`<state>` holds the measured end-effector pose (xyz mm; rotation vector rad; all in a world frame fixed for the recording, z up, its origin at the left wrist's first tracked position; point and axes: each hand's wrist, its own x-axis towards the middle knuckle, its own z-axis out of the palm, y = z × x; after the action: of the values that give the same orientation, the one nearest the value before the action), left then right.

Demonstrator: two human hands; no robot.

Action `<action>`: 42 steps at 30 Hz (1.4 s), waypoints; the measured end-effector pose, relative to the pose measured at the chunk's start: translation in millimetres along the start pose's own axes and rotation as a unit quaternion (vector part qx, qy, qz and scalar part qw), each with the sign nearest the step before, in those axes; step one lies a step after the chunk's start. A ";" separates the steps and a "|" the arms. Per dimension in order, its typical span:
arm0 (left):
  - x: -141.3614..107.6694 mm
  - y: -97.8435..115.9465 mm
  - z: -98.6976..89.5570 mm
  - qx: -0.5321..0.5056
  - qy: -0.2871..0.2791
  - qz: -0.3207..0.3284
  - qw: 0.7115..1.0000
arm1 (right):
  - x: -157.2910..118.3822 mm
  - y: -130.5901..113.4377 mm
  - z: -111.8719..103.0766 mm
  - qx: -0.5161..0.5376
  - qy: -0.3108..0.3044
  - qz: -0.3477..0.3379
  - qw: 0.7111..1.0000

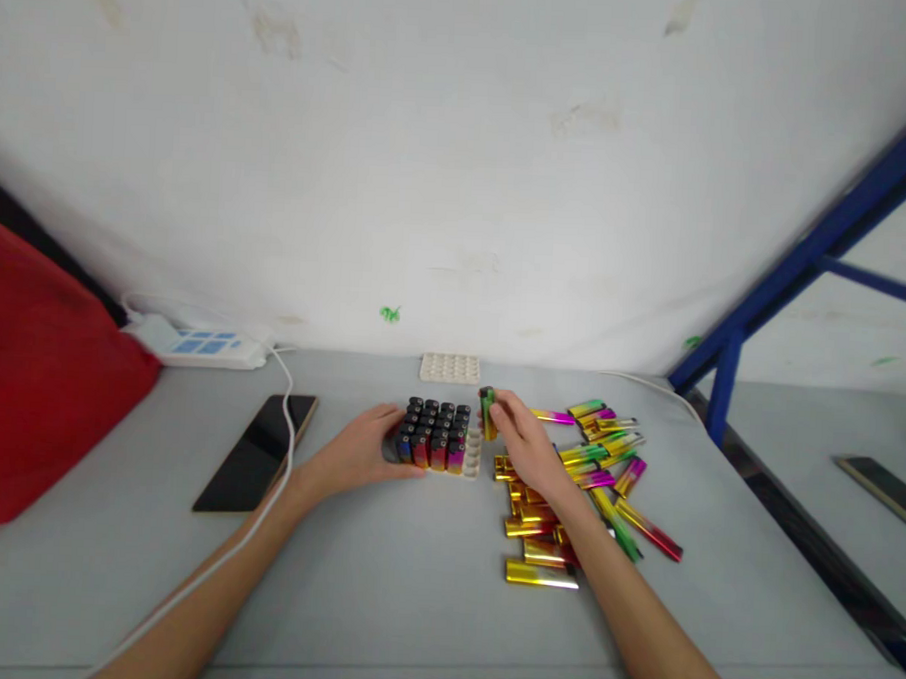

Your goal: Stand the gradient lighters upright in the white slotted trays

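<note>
My left hand is wrapped around the left side of a white holed tray. Rows of upright lighters with black tops stand in this tray, and its right-hand column of holes shows bare. Just right of the tray, my right hand pinches a green and gold lighter upright between thumb and fingers. Beneath and beyond my right forearm lies a loose pile of shiny lighters in gold, green, red and purple, partly hidden by the arm.
A second white holed tray lies by the wall. At left are a black phone, a white power strip and a red cloth-like item. A white cable crosses over my left forearm. A blue metal frame stands right.
</note>
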<state>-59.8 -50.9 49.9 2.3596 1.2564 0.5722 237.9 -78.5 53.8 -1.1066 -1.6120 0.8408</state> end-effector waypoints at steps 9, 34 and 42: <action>-0.7 1.5 -1.2 -0.008 -0.022 -0.006 1.000 | -0.8 7.9 -4.1 -0.112 -0.067 -0.041 0.991; 3.1 0.5 1.1 0.001 -0.015 -0.006 1.000 | 37.9 55.3 -196.1 -0.490 -0.185 0.051 0.850; 2.0 1.4 1.7 0.000 -0.006 0.003 1.000 | 27.0 22.9 -158.3 -0.273 -0.029 0.044 0.961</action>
<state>-57.0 -50.3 49.5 2.3634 1.2451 0.5598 392.3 -42.6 88.1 -1.5556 -1.9160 0.4899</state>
